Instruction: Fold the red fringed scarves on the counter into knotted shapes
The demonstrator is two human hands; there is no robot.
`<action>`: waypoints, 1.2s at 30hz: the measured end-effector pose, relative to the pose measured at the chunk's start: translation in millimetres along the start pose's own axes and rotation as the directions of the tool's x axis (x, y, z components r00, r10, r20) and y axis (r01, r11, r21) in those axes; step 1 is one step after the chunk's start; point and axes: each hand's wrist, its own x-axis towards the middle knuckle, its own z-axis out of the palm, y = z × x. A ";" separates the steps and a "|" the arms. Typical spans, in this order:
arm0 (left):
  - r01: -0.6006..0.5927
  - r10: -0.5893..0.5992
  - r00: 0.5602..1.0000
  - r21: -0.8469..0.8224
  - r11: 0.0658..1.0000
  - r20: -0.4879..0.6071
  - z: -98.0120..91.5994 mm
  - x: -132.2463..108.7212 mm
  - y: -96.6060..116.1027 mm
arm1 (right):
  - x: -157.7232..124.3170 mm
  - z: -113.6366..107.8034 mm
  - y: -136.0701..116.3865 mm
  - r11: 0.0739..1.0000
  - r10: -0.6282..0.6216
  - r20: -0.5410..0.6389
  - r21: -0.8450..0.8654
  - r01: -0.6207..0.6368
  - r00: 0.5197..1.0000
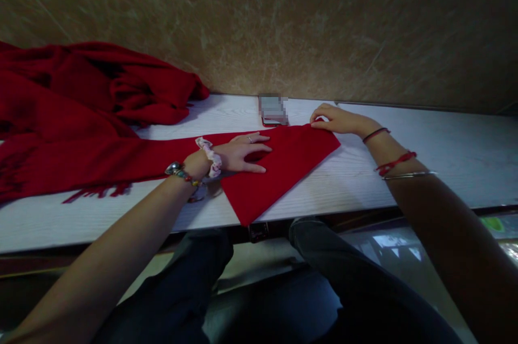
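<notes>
A long red scarf (pixel 279 171) lies along the white wooden table, its right end folded over at a slant so that one corner reaches the front edge. My left hand (pixel 243 154) rests flat on the fold with its fingers spread. At the scarf's upper right edge, my right hand (pixel 328 117) pinches the cloth between thumb and fingers. To the left the scarf runs into a loose, crumpled heap of red cloth (pixel 154 88), with fringe showing along the lower left. Whether heap and strip are one piece I cannot tell.
A phone (pixel 273 110) lies behind the scarf, close to the brown marbled wall (pixel 259 26). The white table (pixel 437 155) is narrow, with its front edge just above my legs. A wet-looking, shiny surface shows below at the right.
</notes>
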 end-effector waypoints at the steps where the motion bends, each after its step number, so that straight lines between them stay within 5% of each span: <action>1: -0.006 0.006 1.000 -0.002 1.000 -0.019 0.5 0.3 1.2 | -0.1 2.0 2.0 0.999 0.038 -0.015 0.007 -0.038 0.999; 4: 0.000 0.000 0.998 0.005 1.000 -0.062 1.9 1.8 8.3 | -1.2 12.6 -0.2 0.971 0.237 -0.031 0.046 -0.236 0.971; 8: 0.011 -0.010 0.996 0.019 1.000 -0.086 4.6 4.7 18.3 | -10.1 24.9 -10.6 0.858 0.506 -0.074 0.142 -0.493 0.859; 13: -0.017 0.018 0.995 0.017 1.000 -0.097 8.4 8.4 24.1 | -19.3 22.6 -9.6 0.802 0.543 -0.167 0.394 -0.449 0.823; 18: -0.006 0.006 0.999 0.004 1.000 -0.043 9.9 9.3 31.1 | -21.7 16.1 10.3 0.604 0.516 0.002 0.708 -0.366 0.857; 21: 0.031 -0.033 0.999 0.034 0.999 0.035 8.8 7.9 32.4 | -19.5 20.6 21.9 0.660 0.535 0.012 0.618 -0.427 0.845; 24: 0.054 -0.059 0.994 0.061 0.997 0.095 5.4 5.8 29.5 | -14.3 26.3 20.6 0.806 0.534 -0.123 0.371 -0.460 0.836; 29: 0.053 -0.058 0.995 0.065 0.996 0.079 2.8 2.5 26.2 | -16.5 35.0 -22.0 0.948 0.313 -0.346 0.052 -0.315 0.884; 33: 0.012 -0.015 0.999 0.073 0.997 0.049 7.6 1.9 29.6 | -30.7 51.8 -71.5 0.988 0.153 -0.155 -0.011 -0.156 0.976; 36: -0.004 0.000 0.999 0.076 0.997 0.051 8.5 0.8 32.0 | -38.3 61.0 -91.6 0.981 0.169 -0.039 -0.086 -0.171 0.985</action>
